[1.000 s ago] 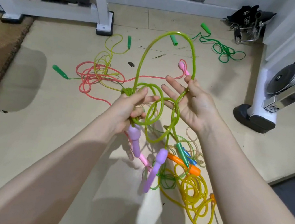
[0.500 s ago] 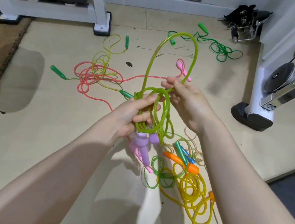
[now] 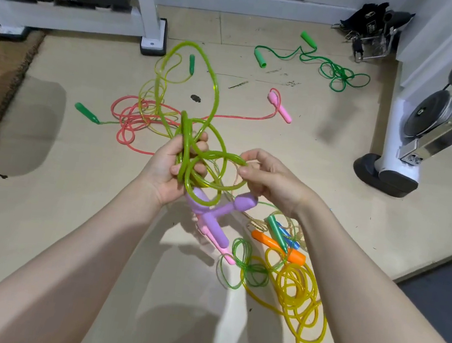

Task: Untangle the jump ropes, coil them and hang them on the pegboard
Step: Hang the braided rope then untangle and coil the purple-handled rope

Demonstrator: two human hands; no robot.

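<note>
A lime-green jump rope [image 3: 214, 94] with two purple handles [image 3: 217, 213] is held above the floor. My left hand [image 3: 174, 168] grips several of its coils in a bundle, and a tall loop rises above that hand. My right hand [image 3: 270, 177] pinches a loop end of the same rope just to the right. The purple handles dangle below both hands. No pegboard is in view.
On the floor lie a pink rope [image 3: 136, 118] tangled with a thin yellow-green rope [image 3: 154, 94], a dark green rope [image 3: 337, 73], and a yellow rope [image 3: 297, 294] with orange handles [image 3: 278, 245]. A white weight rack [image 3: 151, 15] stands far left, a plate stand [image 3: 397, 143] at right.
The tall loop has swung from the right to the left over my left hand. My right hand went from open fingers to pinching a loop. More coils are gathered in my left hand.
</note>
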